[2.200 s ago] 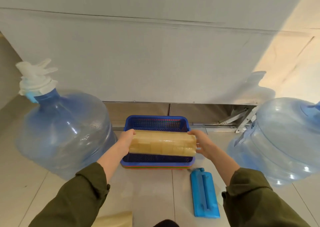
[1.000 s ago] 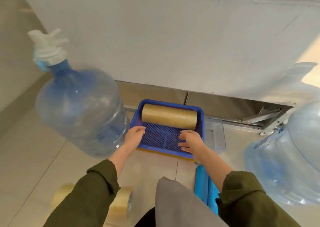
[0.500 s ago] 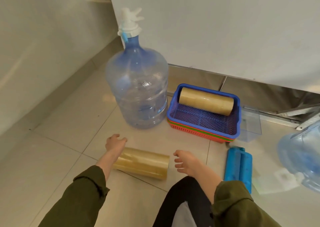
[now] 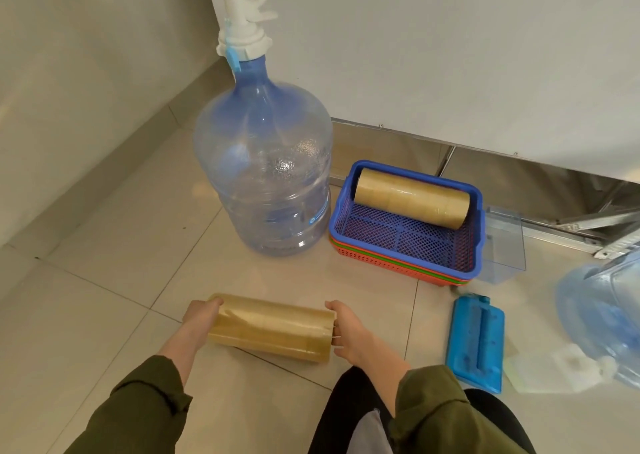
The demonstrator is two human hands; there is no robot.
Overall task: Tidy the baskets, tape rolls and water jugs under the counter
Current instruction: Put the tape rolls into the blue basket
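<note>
A long sleeve of tan tape rolls (image 4: 273, 327) is held just above the floor tiles, gripped at both ends: my left hand (image 4: 201, 316) on its left end, my right hand (image 4: 348, 332) on its right end. A second sleeve of tape rolls (image 4: 412, 197) lies along the back of the blue mesh basket (image 4: 405, 256), which is stacked on an orange and a green basket. An upright clear-blue water jug (image 4: 266, 173) with a white pump cap stands left of the baskets. Another water jug (image 4: 602, 318) lies at the right edge, partly cut off.
A blue plastic block (image 4: 476, 342) lies on the floor right of my right hand. A clear plastic bin (image 4: 505, 242) sits right of the baskets. The white counter panel (image 4: 450, 55) rises behind, with metal brackets (image 4: 588, 225) beneath it. A wall runs along the left.
I left the first tape sleeve in the blue basket, then turned down to the second sleeve on the floor. Both hands have closed on its ends.
</note>
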